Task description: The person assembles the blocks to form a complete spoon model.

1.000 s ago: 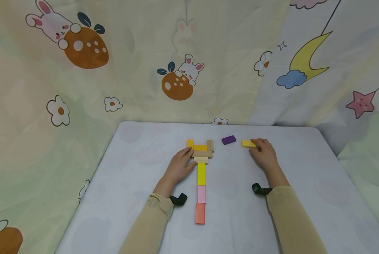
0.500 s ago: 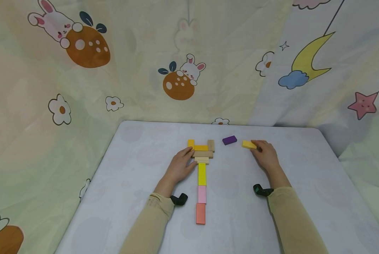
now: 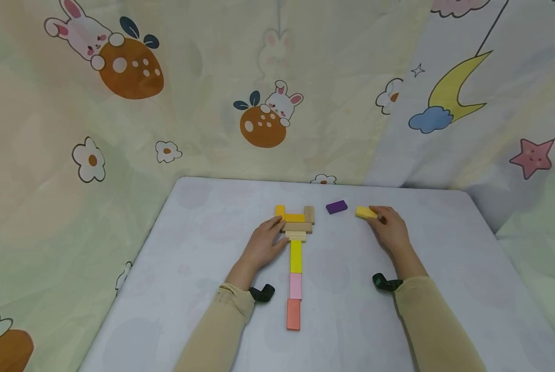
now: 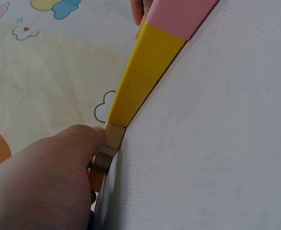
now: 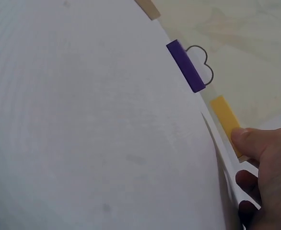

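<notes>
My right hand (image 3: 390,228) pinches a yellow block (image 3: 365,212) by its right end near the table's back edge. In the right wrist view the thumb lies along that block. My left hand (image 3: 260,246) rests beside a row of flat blocks, its thumb at the pale wooden blocks (image 3: 295,236) and its fingertips at the left end of the tan block (image 3: 297,227). Above these lie two orange blocks, one upright (image 3: 279,212) and one crosswise (image 3: 295,218), and another tan block (image 3: 309,214). Below run a bright yellow (image 3: 296,257), a pink (image 3: 295,286) and a coral block (image 3: 293,314).
A loose purple block (image 3: 336,207) lies between the row and my right hand. The white table (image 3: 212,217) ends at a patterned cloth (image 3: 203,113) hanging behind it. Dark wrist cameras sit on both wrists.
The view has shifted slightly. Both hands stay nearly where they were, the right still pinching the yellow block, the left still at the row.
</notes>
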### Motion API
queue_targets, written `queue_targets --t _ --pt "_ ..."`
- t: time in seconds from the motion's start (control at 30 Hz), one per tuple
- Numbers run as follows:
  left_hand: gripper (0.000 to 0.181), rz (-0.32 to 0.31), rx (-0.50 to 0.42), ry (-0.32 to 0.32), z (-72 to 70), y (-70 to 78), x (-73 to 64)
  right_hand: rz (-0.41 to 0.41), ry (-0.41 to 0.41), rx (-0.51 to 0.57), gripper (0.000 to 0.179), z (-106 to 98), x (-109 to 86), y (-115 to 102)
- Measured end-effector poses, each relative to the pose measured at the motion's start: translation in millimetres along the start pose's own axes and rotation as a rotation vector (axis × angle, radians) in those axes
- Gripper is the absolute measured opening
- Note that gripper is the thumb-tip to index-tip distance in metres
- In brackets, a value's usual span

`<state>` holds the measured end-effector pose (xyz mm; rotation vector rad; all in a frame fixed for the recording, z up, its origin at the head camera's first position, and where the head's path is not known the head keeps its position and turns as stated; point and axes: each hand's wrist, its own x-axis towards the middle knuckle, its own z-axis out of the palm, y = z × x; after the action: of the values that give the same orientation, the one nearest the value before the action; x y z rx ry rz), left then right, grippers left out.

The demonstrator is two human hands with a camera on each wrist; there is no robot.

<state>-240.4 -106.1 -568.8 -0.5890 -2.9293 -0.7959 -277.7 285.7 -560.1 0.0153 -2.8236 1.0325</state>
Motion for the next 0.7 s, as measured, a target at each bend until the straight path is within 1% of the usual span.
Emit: queue_targets --t 0.13,0.27,0.37,0.53,0.63,0.7 --pt "0.059 0.011 0.002 0.017 -0.1 -0.1 0.5 -0.019 0.033 0.036 0.041 1 3.2 -9" --pt "0.058 0.014 0.003 0.029 0.3 -0.8 0.9 -0.072 0.036 0.045 0.038 7 8.4 -31" --pt "0.058 0.011 -0.003 0.030 0.3 -1.0 0.9 -0.104 0.017 0.056 0.039 13 11.4 -51" --pt "0.058 0.003 -0.008 0.023 -0.1 -1.0 0.3 -0.146 -0.019 0.112 0.037 28 17.7 -79" --pt "0.059 0.000 -0.013 0.017 -0.1 -0.9 0.0 -0.147 -0.050 0.135 0.037 38 20.2 -94" --pt "0.059 0.001 -0.017 0.015 -0.3 -0.6 -0.1 -0.133 -0.071 0.140 0.037 46 22.3 -102"
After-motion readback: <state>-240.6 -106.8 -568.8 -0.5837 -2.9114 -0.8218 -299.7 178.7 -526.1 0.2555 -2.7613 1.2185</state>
